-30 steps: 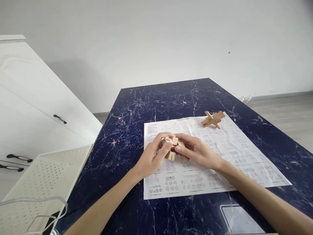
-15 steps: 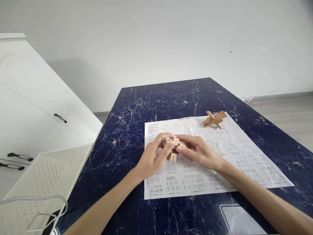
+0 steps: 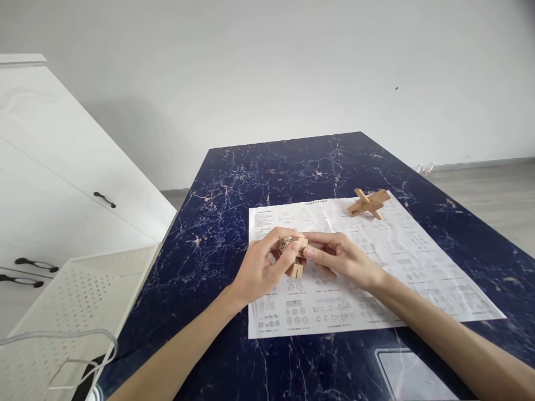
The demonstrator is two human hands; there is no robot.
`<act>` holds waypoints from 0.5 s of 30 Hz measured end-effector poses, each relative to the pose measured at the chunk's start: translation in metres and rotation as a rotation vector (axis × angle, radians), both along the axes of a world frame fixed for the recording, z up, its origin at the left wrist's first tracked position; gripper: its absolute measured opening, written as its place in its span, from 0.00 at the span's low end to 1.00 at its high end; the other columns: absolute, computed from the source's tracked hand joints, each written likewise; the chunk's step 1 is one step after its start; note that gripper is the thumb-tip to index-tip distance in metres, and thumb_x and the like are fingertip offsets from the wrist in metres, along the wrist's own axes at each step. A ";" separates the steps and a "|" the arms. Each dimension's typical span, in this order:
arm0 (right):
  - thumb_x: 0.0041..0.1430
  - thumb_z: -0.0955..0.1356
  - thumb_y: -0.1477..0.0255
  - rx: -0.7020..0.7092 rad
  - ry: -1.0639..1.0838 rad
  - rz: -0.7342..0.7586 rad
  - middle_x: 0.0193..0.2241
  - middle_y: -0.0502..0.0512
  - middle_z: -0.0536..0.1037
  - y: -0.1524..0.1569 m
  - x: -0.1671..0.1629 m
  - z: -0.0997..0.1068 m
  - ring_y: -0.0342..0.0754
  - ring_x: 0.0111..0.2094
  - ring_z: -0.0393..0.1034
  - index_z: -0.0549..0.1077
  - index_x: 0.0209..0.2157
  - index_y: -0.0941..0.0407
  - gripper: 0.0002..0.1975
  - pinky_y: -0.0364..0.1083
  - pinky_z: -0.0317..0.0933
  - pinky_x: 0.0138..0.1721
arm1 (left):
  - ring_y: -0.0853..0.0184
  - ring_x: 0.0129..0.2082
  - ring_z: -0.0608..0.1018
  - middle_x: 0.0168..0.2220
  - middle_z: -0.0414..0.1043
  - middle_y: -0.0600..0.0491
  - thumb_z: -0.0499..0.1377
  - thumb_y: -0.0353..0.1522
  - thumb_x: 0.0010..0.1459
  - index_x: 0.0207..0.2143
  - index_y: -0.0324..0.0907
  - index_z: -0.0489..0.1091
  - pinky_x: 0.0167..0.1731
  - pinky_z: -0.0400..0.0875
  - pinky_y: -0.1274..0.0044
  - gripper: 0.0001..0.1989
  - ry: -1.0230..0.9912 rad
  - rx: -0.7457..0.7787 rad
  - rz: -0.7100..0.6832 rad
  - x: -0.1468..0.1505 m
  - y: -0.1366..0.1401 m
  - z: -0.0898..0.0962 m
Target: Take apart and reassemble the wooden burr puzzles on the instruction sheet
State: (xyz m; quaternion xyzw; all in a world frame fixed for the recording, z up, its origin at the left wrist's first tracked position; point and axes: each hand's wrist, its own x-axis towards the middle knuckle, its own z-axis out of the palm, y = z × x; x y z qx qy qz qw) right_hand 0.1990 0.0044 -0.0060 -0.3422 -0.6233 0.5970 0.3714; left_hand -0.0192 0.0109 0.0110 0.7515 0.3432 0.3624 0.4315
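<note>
A wooden burr puzzle [image 3: 296, 270] made of interlocking, marked blocks is held between both hands above a printed sheet. My left hand [image 3: 264, 265] is closed around its left side, thumb across the front and fingers behind. From the right, my right hand [image 3: 340, 258] pinches the puzzle with thumb and index finger; its other fingers curl behind and below. The hands cover much of the puzzle, so its inner joints are hidden. Beyond my right hand, a second wooden puzzle [image 3: 368, 204] of crossed pieces stands on the sheet's far right corner.
The white instruction sheet [image 3: 393, 262] with small printed diagrams lies on the dark blue marbled table [image 3: 267, 172]. A pale rectangular panel [image 3: 412, 376] is near the front edge. White cabinets [image 3: 62, 184], a perforated white surface [image 3: 87, 295] and a cable [image 3: 62, 336] are at left.
My right fingers have shifted slightly on the puzzle, and the pale block between the hands shows less at its right end. Both hands keep their hold. The second puzzle stays put.
</note>
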 end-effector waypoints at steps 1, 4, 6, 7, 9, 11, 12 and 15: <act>0.70 0.70 0.56 -0.020 0.006 0.012 0.30 0.51 0.77 0.000 0.000 0.001 0.37 0.18 0.53 0.79 0.55 0.56 0.21 0.42 0.48 0.19 | 0.70 0.24 0.78 0.28 0.78 0.54 0.55 0.43 0.74 0.51 0.44 0.72 0.26 0.70 0.78 0.14 -0.003 -0.018 0.008 0.000 0.000 0.000; 0.71 0.70 0.56 -0.083 0.057 0.058 0.30 0.51 0.78 0.001 -0.001 0.001 0.36 0.17 0.53 0.78 0.51 0.56 0.19 0.43 0.45 0.19 | 0.70 0.23 0.78 0.28 0.79 0.54 0.55 0.44 0.73 0.49 0.44 0.71 0.25 0.71 0.79 0.14 -0.045 -0.135 0.017 0.003 0.000 0.000; 0.71 0.70 0.56 -0.141 0.103 0.081 0.30 0.51 0.78 0.001 -0.003 0.001 0.36 0.17 0.52 0.77 0.45 0.56 0.17 0.43 0.43 0.19 | 0.71 0.20 0.77 0.27 0.80 0.54 0.55 0.45 0.73 0.47 0.44 0.70 0.21 0.69 0.80 0.15 -0.093 -0.263 -0.019 0.004 0.000 0.001; 0.71 0.70 0.56 -0.172 0.123 0.089 0.30 0.50 0.78 0.001 -0.003 0.001 0.36 0.17 0.51 0.77 0.42 0.57 0.17 0.44 0.42 0.19 | 0.71 0.18 0.76 0.27 0.80 0.54 0.54 0.45 0.73 0.46 0.44 0.68 0.19 0.68 0.80 0.15 -0.114 -0.324 -0.044 0.005 0.000 0.002; 0.71 0.70 0.56 -0.225 0.152 0.100 0.29 0.50 0.77 0.000 -0.005 0.001 0.36 0.17 0.51 0.75 0.37 0.57 0.17 0.44 0.41 0.20 | 0.71 0.15 0.75 0.27 0.80 0.54 0.53 0.47 0.74 0.43 0.44 0.66 0.16 0.64 0.82 0.15 -0.135 -0.406 -0.085 0.005 0.001 0.004; 0.70 0.71 0.56 -0.246 0.167 0.106 0.27 0.50 0.76 0.000 -0.006 0.002 0.37 0.18 0.51 0.73 0.35 0.57 0.18 0.44 0.41 0.20 | 0.71 0.15 0.76 0.27 0.81 0.54 0.53 0.47 0.74 0.42 0.45 0.64 0.15 0.64 0.82 0.16 -0.145 -0.426 -0.104 0.006 0.001 0.006; 0.70 0.70 0.56 -0.245 0.166 0.109 0.27 0.50 0.76 0.000 -0.007 0.002 0.38 0.19 0.52 0.73 0.35 0.57 0.18 0.44 0.40 0.20 | 0.71 0.16 0.76 0.27 0.81 0.54 0.53 0.47 0.74 0.42 0.45 0.64 0.16 0.64 0.82 0.16 -0.148 -0.426 -0.109 0.006 0.002 0.006; 0.70 0.70 0.55 -0.235 0.149 0.130 0.28 0.51 0.75 -0.001 -0.007 0.002 0.39 0.20 0.53 0.74 0.37 0.57 0.18 0.45 0.40 0.20 | 0.71 0.16 0.77 0.26 0.80 0.55 0.53 0.47 0.74 0.40 0.45 0.62 0.17 0.65 0.82 0.16 -0.146 -0.410 -0.108 0.007 0.001 0.005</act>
